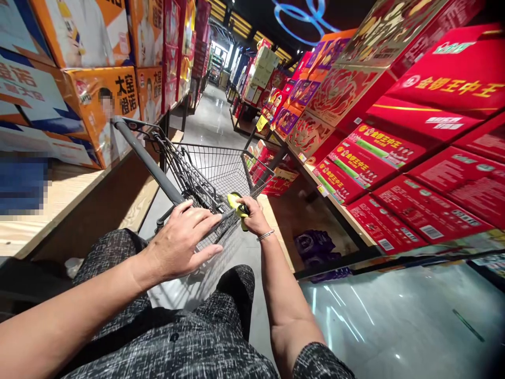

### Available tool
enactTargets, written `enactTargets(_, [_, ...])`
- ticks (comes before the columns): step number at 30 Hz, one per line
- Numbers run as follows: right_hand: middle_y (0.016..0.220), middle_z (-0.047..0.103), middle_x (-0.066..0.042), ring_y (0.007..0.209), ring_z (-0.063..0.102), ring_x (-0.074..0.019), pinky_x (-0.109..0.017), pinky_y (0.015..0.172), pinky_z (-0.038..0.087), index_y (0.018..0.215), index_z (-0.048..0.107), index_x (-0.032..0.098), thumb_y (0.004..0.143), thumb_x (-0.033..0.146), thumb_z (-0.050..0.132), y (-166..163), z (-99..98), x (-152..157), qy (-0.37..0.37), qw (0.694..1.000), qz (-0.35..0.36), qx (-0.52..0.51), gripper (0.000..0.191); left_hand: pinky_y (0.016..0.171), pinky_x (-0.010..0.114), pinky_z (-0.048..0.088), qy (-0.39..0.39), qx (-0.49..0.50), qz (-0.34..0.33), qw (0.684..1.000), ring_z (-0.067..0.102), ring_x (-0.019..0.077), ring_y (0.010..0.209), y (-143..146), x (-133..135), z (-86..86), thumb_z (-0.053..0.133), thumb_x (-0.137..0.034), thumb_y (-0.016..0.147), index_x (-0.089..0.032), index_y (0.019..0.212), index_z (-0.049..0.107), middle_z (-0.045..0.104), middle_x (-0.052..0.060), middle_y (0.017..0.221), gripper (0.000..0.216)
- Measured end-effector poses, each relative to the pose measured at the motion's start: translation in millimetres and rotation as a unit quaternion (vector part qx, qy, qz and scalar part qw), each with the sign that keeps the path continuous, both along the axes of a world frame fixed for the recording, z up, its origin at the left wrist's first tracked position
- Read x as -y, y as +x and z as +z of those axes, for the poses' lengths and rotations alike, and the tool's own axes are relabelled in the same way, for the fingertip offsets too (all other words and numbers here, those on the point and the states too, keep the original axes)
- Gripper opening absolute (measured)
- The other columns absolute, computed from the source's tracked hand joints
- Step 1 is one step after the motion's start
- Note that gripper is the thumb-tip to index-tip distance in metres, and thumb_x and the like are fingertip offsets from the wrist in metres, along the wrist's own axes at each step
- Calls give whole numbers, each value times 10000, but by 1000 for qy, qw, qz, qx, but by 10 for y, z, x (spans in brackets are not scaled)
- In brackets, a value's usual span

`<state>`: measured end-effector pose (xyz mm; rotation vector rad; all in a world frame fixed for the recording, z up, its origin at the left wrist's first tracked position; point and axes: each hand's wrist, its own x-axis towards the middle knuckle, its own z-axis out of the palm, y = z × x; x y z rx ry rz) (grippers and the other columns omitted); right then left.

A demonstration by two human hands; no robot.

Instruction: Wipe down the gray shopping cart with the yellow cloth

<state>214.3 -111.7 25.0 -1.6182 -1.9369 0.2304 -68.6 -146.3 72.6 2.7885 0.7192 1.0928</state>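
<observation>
Cart (215,149): one, black wire, ahead of us | Our left grip (182,243): fingers spread, thumb apart, over the cart's handle (148,167) | Our right grip (254,215): closed on yellow-green piece (233,201), at the cart's near right corner | Orange cartons (91,97): cart's left | Red boxes (418,126): cart's right

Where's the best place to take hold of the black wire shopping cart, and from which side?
Probably the long, straight grey handlebar, on its bare stretch past the left hand. Come from above on the person's side, fingers wrapping over: the bar is slim and exposed there, while the black wire basket spreads out on its far side.
</observation>
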Motion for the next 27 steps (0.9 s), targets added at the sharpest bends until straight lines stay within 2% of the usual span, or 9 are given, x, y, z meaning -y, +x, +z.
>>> enactTargets(3, [1125,642,-36,1112,548,-205,-400,1021,365,1117,614,249,693,7,547,-122,22,49,14,999,-1,37,492,1060,504,343,15,-31,59,998,616,282,1033,59,23,32,492,-418,958,-123,1256,583,675,143,1113,429])
enactTargets(6, [1051,648,-21,1044,553,-199,-356,957,390,1073,617,250,672,-11,534,-170,96,88,18,997,-1,71,486,979,505,373,31,-66,90,993,630,287,941,118,2,42,481,-432,970,-121,1182,633,704,131,1009,406])
enactTargets(9, [973,650,-13,934,560,-194,-328,881,404,1005,627,241,693,34,580,-152,188,76,16,995,14,101,377,908,487,370,30,-69,81,994,632,262,860,142,-49,35,462,-447,986,-153,1109,672,716,85,895,382])
enactTargets(14, [898,635,-8,839,547,-178,-281,763,410,920,625,223,699,98,653,-122,293,-9,-14,992,62,112,256,875,458,337,4,-43,44,998,612,209,794,84,-143,20,419,-337,990,-174,1104,681,709,48,848,329])
enactTargets(19, [882,623,-14,833,530,-184,-284,750,405,880,615,220,710,117,662,-288,298,-58,-17,992,54,117,205,941,440,327,-46,-36,15,998,612,197,853,-143,-337,7,431,-368,988,-222,1134,699,721,44,886,338])
enactTargets(23, [924,630,-35,870,528,-204,-303,767,404,915,606,222,749,146,650,-506,269,-96,5,992,47,120,188,1043,440,312,-47,-15,12,999,615,196,939,-415,-589,-17,448,-381,987,-242,1103,717,719,41,985,324])
enactTargets(27, [958,639,-44,891,533,-223,-335,804,399,994,609,233,767,174,640,-727,227,-173,7,992,27,127,237,1016,424,379,-31,11,47,998,584,222,1051,-673,-827,-41,488,-392,966,-246,1034,743,685,61,1109,302])
